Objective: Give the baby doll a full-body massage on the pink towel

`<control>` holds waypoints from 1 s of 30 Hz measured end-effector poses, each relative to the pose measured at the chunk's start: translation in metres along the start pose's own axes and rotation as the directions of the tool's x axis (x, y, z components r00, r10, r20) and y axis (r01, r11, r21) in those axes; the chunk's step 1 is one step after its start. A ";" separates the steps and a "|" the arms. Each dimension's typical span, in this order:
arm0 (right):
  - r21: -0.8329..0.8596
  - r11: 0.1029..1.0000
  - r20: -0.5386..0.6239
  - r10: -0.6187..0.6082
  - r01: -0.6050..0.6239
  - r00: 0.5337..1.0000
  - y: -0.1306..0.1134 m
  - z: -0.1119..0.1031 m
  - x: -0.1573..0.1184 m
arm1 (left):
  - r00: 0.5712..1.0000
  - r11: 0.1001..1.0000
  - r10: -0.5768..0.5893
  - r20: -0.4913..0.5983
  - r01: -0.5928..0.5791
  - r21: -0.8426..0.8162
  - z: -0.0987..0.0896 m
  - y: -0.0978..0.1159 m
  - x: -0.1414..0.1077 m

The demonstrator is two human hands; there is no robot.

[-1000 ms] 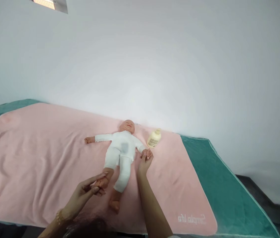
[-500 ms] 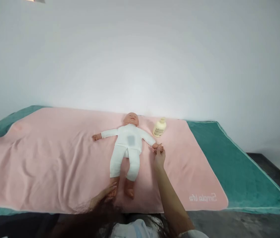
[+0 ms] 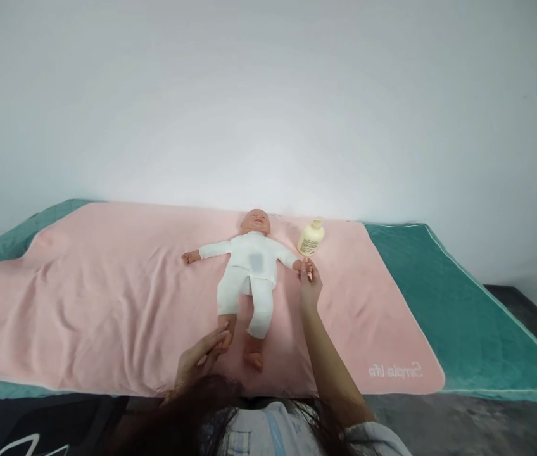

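A baby doll [image 3: 252, 256] in a white top and trousers lies on its back on a pink blanket [image 3: 130, 272], head toward the wall. My left hand [image 3: 198, 356] is closed around the doll's foot on the left side, fingers at its ankle and toes. On the right side, my right hand [image 3: 310, 286] pinches the doll's small hand, its arm stretched outward. Just beyond that hand stands a pale yellow bottle [image 3: 311, 238] with dark print. The doll's other foot [image 3: 253, 356] rests on the blanket, untouched.
Beneath the pink blanket spreads a green cover [image 3: 444, 304], showing at both sides. A white wall [image 3: 268, 107] rises directly behind the bedding. Dark hair hangs in at the bottom, partly hiding my left forearm.
My left hand has moved up with the doll's foot, and that leg now looks bent or lifted. My right hand keeps its pinch on the doll's hand. The view has shifted slightly.
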State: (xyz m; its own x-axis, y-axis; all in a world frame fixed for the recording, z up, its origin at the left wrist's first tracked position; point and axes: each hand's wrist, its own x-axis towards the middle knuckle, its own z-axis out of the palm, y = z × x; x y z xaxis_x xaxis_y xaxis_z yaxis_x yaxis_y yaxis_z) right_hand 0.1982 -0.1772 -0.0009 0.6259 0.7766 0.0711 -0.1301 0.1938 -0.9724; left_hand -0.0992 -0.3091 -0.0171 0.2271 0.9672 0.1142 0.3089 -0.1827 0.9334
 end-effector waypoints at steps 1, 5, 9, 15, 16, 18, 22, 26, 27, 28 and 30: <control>-0.037 0.998 0.036 -0.058 0.059 0.998 -0.004 0.007 -0.003 | 0.998 0.999 0.031 -0.060 -0.029 0.037 -0.002 0.006 0.006; -0.246 0.870 0.367 -0.324 0.427 0.872 -0.013 0.037 -0.018 | 0.988 0.987 0.121 -0.100 -0.110 0.115 -0.011 0.037 0.045; -0.299 0.695 0.684 -0.321 0.653 0.655 -0.008 0.052 -0.030 | 0.991 0.995 0.095 -0.093 -0.095 0.003 -0.013 0.052 0.086; -0.333 0.646 0.701 -0.317 0.687 0.639 0.005 0.054 -0.036 | 0.995 0.993 0.063 -0.083 -0.071 -0.097 -0.008 0.042 0.113; -0.328 0.657 0.699 -0.314 0.679 0.642 0.004 0.053 -0.036 | 0.995 0.993 0.058 -0.078 -0.066 -0.102 -0.007 0.041 0.112; -0.313 0.699 0.675 -0.312 0.643 0.668 0.001 0.050 -0.033 | 0.995 0.992 0.045 -0.084 -0.054 -0.113 -0.008 0.041 0.107; -0.291 0.816 0.501 -0.316 0.500 0.806 -0.008 0.039 -0.020 | 0.995 0.991 0.004 -0.103 -0.018 -0.133 -0.008 0.040 0.087; -0.211 0.949 0.200 -0.193 0.234 0.961 -0.008 0.019 0.002 | 0.996 0.986 -0.018 -0.088 0.003 -0.165 -0.005 0.026 0.060; -0.183 0.970 0.128 -0.136 0.158 0.982 -0.006 0.013 0.008 | 0.997 0.984 -0.024 -0.080 0.010 -0.175 -0.004 0.022 0.052; -0.161 0.983 0.064 -0.083 0.092 0.995 -0.004 0.007 0.014 | 0.997 0.983 -0.032 -0.070 0.019 -0.182 -0.003 0.018 0.045; -0.137 0.991 -0.038 -0.015 0.009 0.999 0.001 -0.006 0.024 | 0.998 0.983 -0.051 -0.038 0.043 -0.177 -0.002 0.011 0.030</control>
State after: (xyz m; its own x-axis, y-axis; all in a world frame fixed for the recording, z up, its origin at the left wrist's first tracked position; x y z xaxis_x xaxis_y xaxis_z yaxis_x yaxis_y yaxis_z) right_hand 0.2176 -0.1618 -0.0016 0.6563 0.7506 0.0769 -0.0176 0.1171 -0.9930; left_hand -0.0906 -0.2815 -0.0028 0.1754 0.9813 0.0795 0.1503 -0.1065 0.9829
